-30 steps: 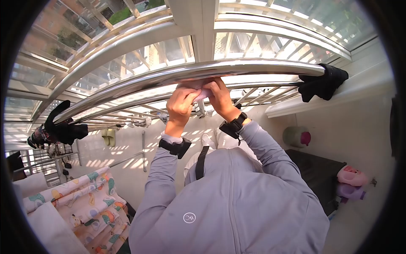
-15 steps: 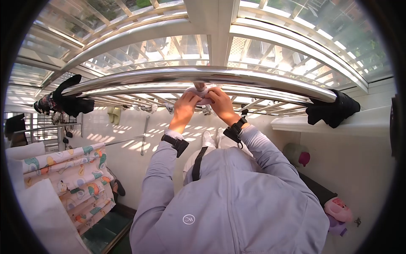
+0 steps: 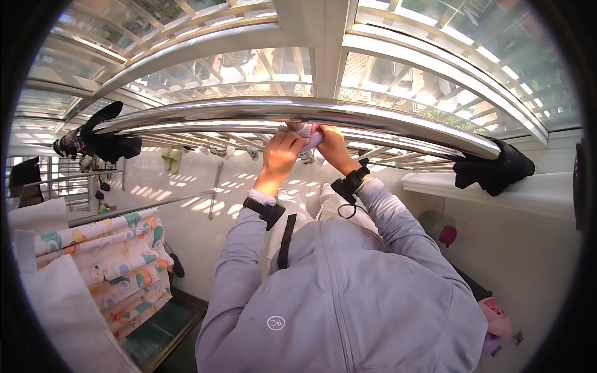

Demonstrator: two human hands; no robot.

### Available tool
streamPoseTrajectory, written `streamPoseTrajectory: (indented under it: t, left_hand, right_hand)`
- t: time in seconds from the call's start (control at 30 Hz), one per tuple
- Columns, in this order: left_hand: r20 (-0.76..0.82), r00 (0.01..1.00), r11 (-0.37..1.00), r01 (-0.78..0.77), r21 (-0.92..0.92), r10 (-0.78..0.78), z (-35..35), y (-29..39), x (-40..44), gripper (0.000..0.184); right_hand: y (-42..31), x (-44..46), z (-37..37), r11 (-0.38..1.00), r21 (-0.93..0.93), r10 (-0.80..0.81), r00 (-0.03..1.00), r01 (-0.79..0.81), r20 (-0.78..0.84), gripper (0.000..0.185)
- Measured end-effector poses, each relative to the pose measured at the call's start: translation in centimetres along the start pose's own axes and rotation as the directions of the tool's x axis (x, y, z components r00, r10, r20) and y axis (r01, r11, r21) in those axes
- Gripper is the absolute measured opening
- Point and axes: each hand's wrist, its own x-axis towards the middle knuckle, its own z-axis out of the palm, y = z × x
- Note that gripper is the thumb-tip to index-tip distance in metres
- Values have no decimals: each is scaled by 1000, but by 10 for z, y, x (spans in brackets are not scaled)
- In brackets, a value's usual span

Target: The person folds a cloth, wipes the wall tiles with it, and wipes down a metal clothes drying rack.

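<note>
Both hands meet at a small pinkish-lilac cloth [image 3: 310, 138] just below the thick shiny metal rail [image 3: 273, 107]. My left hand [image 3: 281, 155] has its fingers curled around the left side of the cloth. On the other side my right hand [image 3: 333, 148] grips it too, with its fingertips partly hidden behind the cloth. Thinner metal bars run close behind both hands. Black straps with small black devices are on both wrists.
Black cloths hang at the rail's left end [image 3: 112, 137] and right end [image 3: 497, 169]. A patterned pink cloth [image 3: 127, 261] and white cloth [image 3: 81, 311] lie at lower left. Green slippers [image 3: 171, 160] stand on the floor. Pink bottle [image 3: 495, 317] at lower right; windows ahead.
The hands, pressed together on the cloth near the rail, have come slightly lower in view and the right hand has turned. The view has shifted, and the feet are now less visible.
</note>
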Motion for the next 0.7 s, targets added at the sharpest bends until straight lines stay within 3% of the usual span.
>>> streamPoseTrajectory:
  t: [0.1, 0.17, 0.23, 0.33, 0.43, 0.47, 0.57, 0.63, 0.7]
  left_hand:
    - [-1, 1000, 998, -18, -56, 18, -2, -13, -4, 16]
    - [-1, 1000, 990, -26, -138, 26, -12, -24, -5, 19]
    - [-3, 999, 981, -42, -189, 42, -23, -39, -7, 22]
    - [21, 997, 967, -70, -244, 78, -34, -67, -12, 18]
    - [308, 937, 829, 303, -470, -168, -37, -94, -25, 15]
    - [164, 986, 935, 87, -344, -31, -35, -110, -27, 18]
    - [362, 927, 983, 149, -111, -100, -35, -139, -38, 34]
    - [405, 913, 987, 104, -120, -46, -21, -164, -51, 35]
    - [482, 875, 993, 87, -83, -37, -17, -177, -53, 36]
  right_hand:
    - [-17, 2, -2, 999, 1, 52, 998, -52, 39, 17]
    - [-37, 1, -4, 985, -171, 20, 998, -11, 52, 21]
    - [-53, -8, 7, 948, -286, -144, 989, 143, 16, 26]
    - [-69, -17, 29, 895, -423, -135, 990, 140, 43, 32]
    - [-72, -18, 59, 859, -481, -201, 980, 175, -1, 36]
    - [-72, -15, 70, 852, -487, -228, 974, 191, -16, 35]
    - [-77, 4, 100, 869, -442, -286, 954, 222, -84, 34]
    - [-69, 11, 120, 870, -489, -89, 995, 59, -39, 29]
    - [-62, 19, 130, 840, -543, -26, 998, -12, -62, 27]
